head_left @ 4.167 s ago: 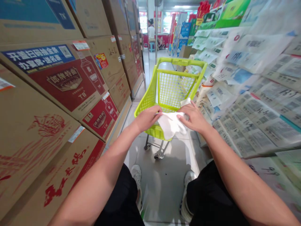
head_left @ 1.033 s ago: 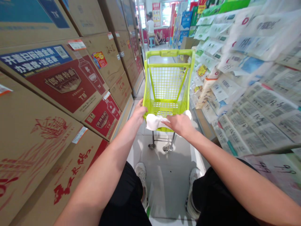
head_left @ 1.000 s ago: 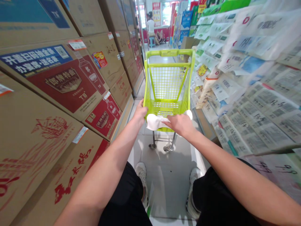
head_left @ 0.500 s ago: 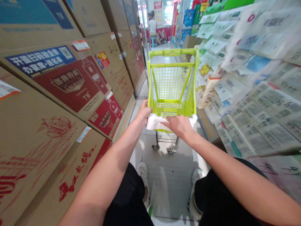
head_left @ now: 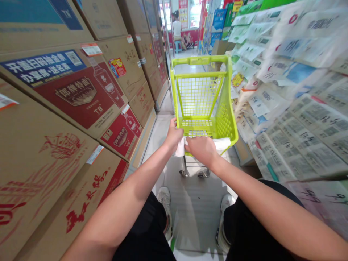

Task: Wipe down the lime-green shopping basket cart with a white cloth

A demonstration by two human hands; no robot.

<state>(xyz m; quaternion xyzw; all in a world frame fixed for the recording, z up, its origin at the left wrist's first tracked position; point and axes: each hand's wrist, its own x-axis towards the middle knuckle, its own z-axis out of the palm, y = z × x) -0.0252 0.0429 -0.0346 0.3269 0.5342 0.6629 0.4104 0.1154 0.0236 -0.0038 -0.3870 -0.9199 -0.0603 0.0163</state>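
Note:
A lime-green plastic shopping cart [head_left: 234,119] on metal legs with small casters stands in front of me in the aisle. Over its near rim lies a white cloth [head_left: 223,144]. My right hand [head_left: 201,146] is closed on the cloth and presses it against the rim, left of the middle. My left hand [head_left: 174,136] grips the cart's near left corner, its fingers wrapped round the edge. The two hands almost touch. The cart's mesh basket shows grid walls, and its lower near side is partly hidden behind my hands and the cloth.
Stacked cardboard cartons [head_left: 78,94] wall the left side. White paper packs [head_left: 296,119] are piled on the right. Farther down the aisle a person [head_left: 176,29] sits on a blue stool [head_left: 177,46]. My shoes [head_left: 164,203] stand on the tiled floor [head_left: 195,217].
My right hand has slid left along the rim toward my left hand, bunching the cloth. The cart has turned slightly, its near end swinging right, and the left hand has moved a little right.

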